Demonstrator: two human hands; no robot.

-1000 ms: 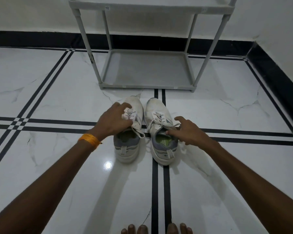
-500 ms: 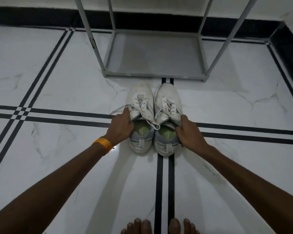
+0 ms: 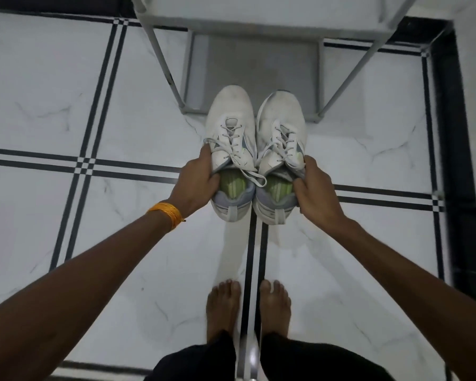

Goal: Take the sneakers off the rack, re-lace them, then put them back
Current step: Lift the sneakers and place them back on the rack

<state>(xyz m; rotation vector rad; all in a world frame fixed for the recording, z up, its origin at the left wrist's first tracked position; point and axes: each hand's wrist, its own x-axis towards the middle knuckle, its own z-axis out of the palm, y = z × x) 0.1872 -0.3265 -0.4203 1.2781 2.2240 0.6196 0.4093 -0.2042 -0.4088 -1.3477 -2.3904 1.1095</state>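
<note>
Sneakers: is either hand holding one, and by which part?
Yes. The left hand grips the left sneaker at its collar's outer side; the right hand grips the right sneaker likewise.

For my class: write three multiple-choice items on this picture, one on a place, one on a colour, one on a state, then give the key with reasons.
1. Where is the rack?
A. Behind the person
B. Beyond the sneakers' toes
C. On a table

2. What colour is the wristband?
A. Orange
B. Blue
C. Black

3. How are the sneakers held?
A. Both in one hand
B. One in each hand
C. Lying unheld

Key: 1 B, the rack stands just past the toes. 2 A, orange on the left wrist. 3 B, left hand grips the left sneaker, right hand the right sneaker.
</note>
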